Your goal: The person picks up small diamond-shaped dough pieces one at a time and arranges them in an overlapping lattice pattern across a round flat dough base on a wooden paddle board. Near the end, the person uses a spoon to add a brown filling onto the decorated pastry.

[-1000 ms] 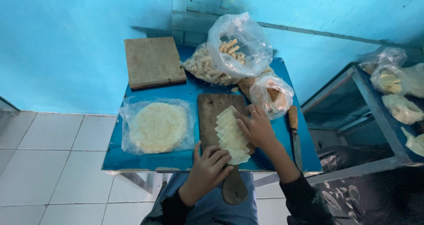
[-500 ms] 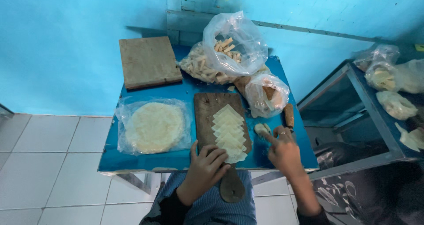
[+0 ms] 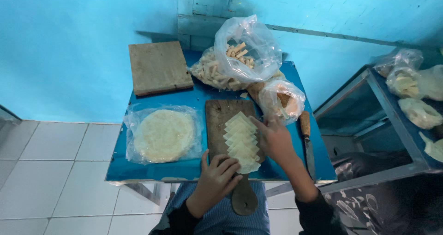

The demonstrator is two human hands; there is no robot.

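pale square dough wrappers (image 3: 242,142) lay fanned in an overlapping row, each turned corner-up like a diamond, running from the middle of the dark wooden paddle board (image 3: 226,119) down toward its near edge. the lowest sheets overhung the right side of the board near the handle. the board lay flat on the blue bench (image 3: 152,170), handle projecting past the near edge. wrappers looked thin, matte, cream-coloured, edges crisp.

wooden boards (image 3: 159,68): 2 | knife (image 3: 308,145): 1 | hands (image 3: 217,182): 2 | round wrapper stack (image 3: 164,135): 1
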